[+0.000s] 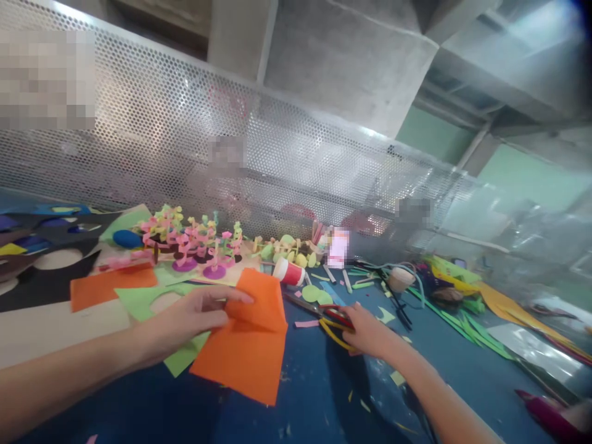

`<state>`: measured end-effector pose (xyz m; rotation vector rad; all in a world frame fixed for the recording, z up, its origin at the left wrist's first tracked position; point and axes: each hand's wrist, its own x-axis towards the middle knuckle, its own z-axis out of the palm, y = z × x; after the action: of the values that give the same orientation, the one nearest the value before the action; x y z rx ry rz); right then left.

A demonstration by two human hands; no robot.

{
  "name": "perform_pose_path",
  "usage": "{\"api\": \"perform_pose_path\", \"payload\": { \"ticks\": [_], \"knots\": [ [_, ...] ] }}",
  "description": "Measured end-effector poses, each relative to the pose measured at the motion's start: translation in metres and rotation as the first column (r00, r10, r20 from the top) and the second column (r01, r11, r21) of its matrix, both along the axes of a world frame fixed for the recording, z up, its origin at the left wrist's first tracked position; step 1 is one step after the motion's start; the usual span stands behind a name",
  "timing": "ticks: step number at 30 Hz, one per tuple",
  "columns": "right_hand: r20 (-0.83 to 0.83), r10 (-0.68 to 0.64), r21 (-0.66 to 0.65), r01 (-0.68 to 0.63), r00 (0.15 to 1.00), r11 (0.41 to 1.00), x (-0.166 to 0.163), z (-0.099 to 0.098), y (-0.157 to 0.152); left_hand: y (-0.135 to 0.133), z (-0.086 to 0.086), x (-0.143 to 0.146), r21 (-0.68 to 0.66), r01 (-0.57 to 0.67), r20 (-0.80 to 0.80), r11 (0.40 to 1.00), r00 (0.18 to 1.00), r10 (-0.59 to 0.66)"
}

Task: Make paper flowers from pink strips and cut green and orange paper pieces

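Observation:
My left hand [198,311] pinches a folded sheet of orange paper [259,357] between thumb and fingers, with its upper part bent up. Beneath that arm lies green paper [182,364] with a round hole cut in it. To the right, my right hand [370,330] has its fingers closed round the red and yellow handles of a pair of scissors [335,327]. The blades point left towards the orange paper, apart from it. Small green paper discs [317,294] and a pink strip [306,324] lie near the blades.
Several small pink and yellow paper trees [198,243] stand at the back left. Behind the scissors are a red and white cup [289,272] and a lit phone [338,248]. Green strips [467,324] lie on the right. A perforated metal screen [296,166] borders the blue table [300,413].

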<state>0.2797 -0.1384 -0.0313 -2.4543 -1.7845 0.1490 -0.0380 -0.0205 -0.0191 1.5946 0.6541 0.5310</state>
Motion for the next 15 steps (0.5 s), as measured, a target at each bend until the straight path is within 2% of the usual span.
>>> {"api": "perform_pose_path", "payload": {
  "ticks": [4,10,13,15],
  "knots": [
    [0.036,-0.006,-0.073,0.009,0.999,0.997,0.002,-0.007,0.004,0.005,-0.001,-0.005,0.017,-0.048,-0.014,0.999,0.999,0.049],
    [0.009,0.08,-0.11,-0.078,0.997,0.991,0.0,0.007,-0.006,0.016,-0.005,-0.008,-0.091,0.064,0.037,0.994,0.997,-0.06],
    [-0.213,0.178,-0.054,-0.193,0.961,0.98,-0.013,0.022,-0.017,0.021,-0.001,-0.01,-0.081,0.082,0.069,0.993,0.995,-0.076],
    [-0.403,0.284,0.034,-0.296,0.87,0.954,-0.027,0.031,-0.024,0.023,0.001,-0.012,-0.064,0.093,0.079,0.994,0.993,-0.088]
  ]
}}
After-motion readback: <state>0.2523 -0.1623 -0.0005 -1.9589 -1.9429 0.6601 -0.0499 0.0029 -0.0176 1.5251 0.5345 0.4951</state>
